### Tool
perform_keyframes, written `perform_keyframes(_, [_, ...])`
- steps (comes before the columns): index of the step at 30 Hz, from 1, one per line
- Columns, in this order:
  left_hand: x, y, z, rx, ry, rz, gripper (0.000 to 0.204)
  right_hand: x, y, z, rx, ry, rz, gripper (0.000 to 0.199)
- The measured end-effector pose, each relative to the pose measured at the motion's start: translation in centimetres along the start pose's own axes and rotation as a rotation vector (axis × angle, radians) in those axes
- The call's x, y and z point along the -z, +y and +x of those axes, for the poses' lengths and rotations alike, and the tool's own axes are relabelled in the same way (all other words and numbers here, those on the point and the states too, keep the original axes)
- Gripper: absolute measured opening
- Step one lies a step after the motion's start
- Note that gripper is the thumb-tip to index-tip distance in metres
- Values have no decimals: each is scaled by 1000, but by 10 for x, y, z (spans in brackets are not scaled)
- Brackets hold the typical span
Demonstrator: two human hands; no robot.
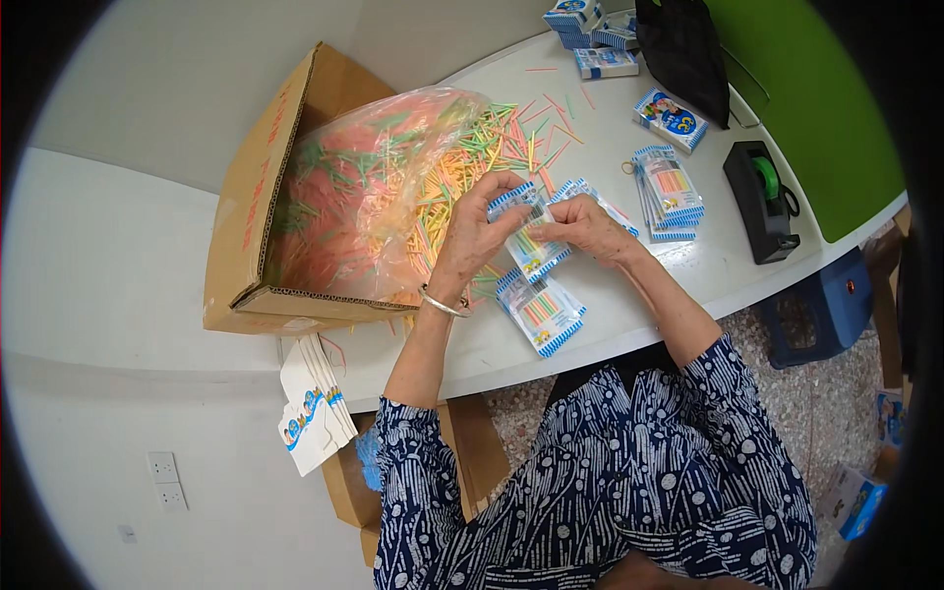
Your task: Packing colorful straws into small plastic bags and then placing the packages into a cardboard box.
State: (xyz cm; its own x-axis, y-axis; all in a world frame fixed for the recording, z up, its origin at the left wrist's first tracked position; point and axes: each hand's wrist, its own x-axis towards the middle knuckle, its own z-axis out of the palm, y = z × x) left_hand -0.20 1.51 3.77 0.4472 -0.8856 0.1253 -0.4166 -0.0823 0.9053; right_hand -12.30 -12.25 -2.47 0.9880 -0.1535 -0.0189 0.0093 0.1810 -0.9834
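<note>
The small bag is up in front of the person, just over the counter, between the two hands. It is flat and tilted. It has blue and white stripes at its ends and a see-through middle, where thin sticks in bright colours show. The left hand has its fingers pinched on the upper part of the bag. The right hand pinches the bag's right side with its thumb and fingers. Another striped bag lies flat just below, and a pile of bags sits to the right.

The counter is white and shiny, with a curved edge. A big brown box lies on it at the left, and lots of pink, green and yellow sticks spill out. A black tape holder is at the right. The wall there is green. A blue stool stands on the speckled floor.
</note>
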Motion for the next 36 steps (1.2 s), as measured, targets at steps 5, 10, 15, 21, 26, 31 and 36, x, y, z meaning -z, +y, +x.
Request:
perform_keyframes(5, [-1,0,-4,40,27,-65,28,-4,5,0,75,-24,62,18])
perform_keyframes(10, [-5,0,-11,73,9,-139,29,1,1,-8,4,-91,-83,19])
perform_keyframes(15, [0,7,-26,141,9,-179,30,11,-14,-15,33,-36,-224,26])
perform_keyframes(21, [-9,-17,-68,184,-79,-97,31,29,9,-25,210,518,-893,40])
perform_keyframes(26, [-16,-25,-79,-64,-16,646,40,29,30,-19,200,564,-1307,24])
perform_keyframes(31, [-15,-17,-56,-73,20,564,42,43,41,-16,301,586,-1230,18])
perform_keyframes(36, [-11,-21,-20,-162,178,545,42,31,21,-20,546,670,-1175,16])
